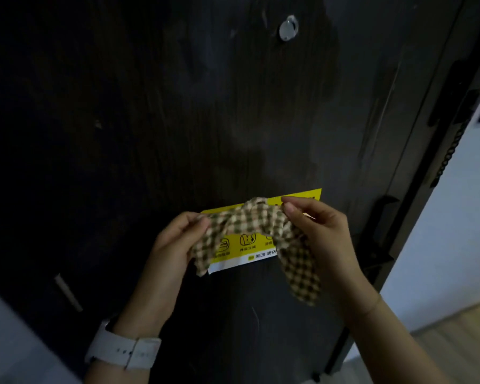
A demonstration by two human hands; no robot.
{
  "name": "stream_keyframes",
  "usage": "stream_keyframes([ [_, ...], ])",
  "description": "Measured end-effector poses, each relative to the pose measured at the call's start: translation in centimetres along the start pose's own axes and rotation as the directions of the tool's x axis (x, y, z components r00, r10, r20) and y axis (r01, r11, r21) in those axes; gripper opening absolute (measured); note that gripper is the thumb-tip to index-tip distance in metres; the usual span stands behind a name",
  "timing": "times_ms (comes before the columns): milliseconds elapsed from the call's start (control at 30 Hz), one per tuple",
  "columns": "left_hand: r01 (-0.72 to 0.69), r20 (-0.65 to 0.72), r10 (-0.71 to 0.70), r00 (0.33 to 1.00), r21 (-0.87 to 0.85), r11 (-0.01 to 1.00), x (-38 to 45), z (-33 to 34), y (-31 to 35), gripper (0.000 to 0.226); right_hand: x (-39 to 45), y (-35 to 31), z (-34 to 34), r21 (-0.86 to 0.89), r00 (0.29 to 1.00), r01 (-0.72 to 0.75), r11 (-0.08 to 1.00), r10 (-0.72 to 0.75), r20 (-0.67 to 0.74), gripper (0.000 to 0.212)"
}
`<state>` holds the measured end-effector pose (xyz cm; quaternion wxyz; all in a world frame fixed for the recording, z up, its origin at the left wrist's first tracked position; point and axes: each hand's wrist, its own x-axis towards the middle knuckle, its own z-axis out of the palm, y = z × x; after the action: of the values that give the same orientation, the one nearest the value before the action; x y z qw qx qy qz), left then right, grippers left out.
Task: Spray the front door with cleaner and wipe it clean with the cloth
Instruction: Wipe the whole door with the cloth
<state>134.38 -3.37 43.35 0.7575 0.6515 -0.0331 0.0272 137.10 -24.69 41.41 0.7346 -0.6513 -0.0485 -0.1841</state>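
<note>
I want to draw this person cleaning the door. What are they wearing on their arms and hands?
No gloves and no sleeves show. The left hand has a white watch with a wide white strap round its wrist. The right hand has only a very thin band round its wrist. No rings can be seen.

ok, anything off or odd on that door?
Mostly the yellow sticker on the door: it sits tilted, right end higher. Pale smudges mark the panel below the peephole. The checked cloth is bunched between both hands, not yet on the door.
</note>
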Motion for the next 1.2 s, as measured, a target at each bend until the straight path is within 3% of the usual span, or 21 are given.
stream_keyframes([
  [133, 0.119, 0.03, -0.115, 0.993, -0.296, 0.948, -0.1, 0.5, 0.2, 0.037, -0.5, 0.2, -0.5, -0.065, 0.946, -0.211, 0.975, 0.221, 0.237, 0.019],
  [200, 0.142, 0.023, -0.144, 0.989, -0.393, 0.909, -0.2, 0.9, 0.5, 0.036, -0.9, 0.4, -0.9, -0.141, 0.912, -0.237, 0.961, 0.271, 0.309, 0.022],
  [233, 0.151, 0.023, -0.155, 0.988, -0.42, 0.895, -0.1, 1.0, 0.6, 0.035, -1.1, 0.5, -1.1, -0.199, 0.891, -0.232, 0.952, 0.29, 0.348, 0.028],
  [333, 0.158, 0.057, -0.147, 0.987, -0.413, 0.897, 0.0, 0.9, 0.8, 0.032, -1.4, 0.9, -1.9, -0.3, 0.82, -0.262, 0.917, 0.375, 0.431, 0.072],
  [367, 0.155, 0.057, -0.144, 0.988, -0.398, 0.904, 0.0, 0.9, 0.9, 0.032, -1.5, 0.8, -2.0, -0.301, 0.802, -0.274, 0.913, 0.39, 0.453, 0.074],
  [500, 0.175, 0.01, -0.185, 0.983, -0.37, 0.912, 0.2, 0.3, 0.8, 0.032, -1.8, 0.4, -2.1, -0.127, 0.745, -0.353, 0.927, 0.361, 0.561, 0.053],
  [633, 0.239, -0.127, -0.296, 0.947, -0.339, 0.91, 0.2, -0.3, -0.3, 0.024, -2.0, 0.3, -1.8, 0.139, 0.772, -0.406, 0.903, 0.257, 0.581, 0.06],
  [733, 0.333, -0.084, -0.361, 0.929, -0.234, 0.913, 0.0, -0.5, -2.0, 0.02, -2.6, -0.7, -0.9, 0.308, 0.795, -0.407, 0.86, 0.167, 0.584, 0.054],
  [833, 0.373, -0.039, -0.375, 0.926, -0.059, 0.926, -0.5, 0.4, -3.3, 0.018, -3.2, -1.7, 0.3, 0.362, 0.838, -0.353, 0.863, 0.12, 0.532, 0.035],
  [933, 0.237, -0.02, -0.236, 0.972, 0.057, 0.97, -0.3, 1.1, -3.3, 0.01, -3.1, -2.7, 1.0, 0.32, 0.936, -0.174, 0.931, 0.056, 0.347, 0.015],
  [1033, -0.053, -0.026, 0.064, 0.998, 0.304, 0.951, 1.1, 1.1, -2.0, 0.008, -1.7, -4.3, 0.1, 0.22, 0.989, 0.072, 0.973, -0.099, 0.113, 0.014],
  [1100, -0.263, 0.013, 0.287, 0.958, 0.441, 0.858, 2.2, 1.4, 0.0, 0.008, -0.1, -5.9, -0.6, 0.101, 0.968, 0.252, 0.963, -0.251, -0.017, 0.018],
  [1200, -0.491, 0.105, 0.531, 0.841, 0.561, 0.667, 3.9, 2.6, 4.3, 0.01, 3.7, -8.4, -1.4, -0.069, 0.869, 0.473, 0.878, -0.478, -0.126, 0.035],
])
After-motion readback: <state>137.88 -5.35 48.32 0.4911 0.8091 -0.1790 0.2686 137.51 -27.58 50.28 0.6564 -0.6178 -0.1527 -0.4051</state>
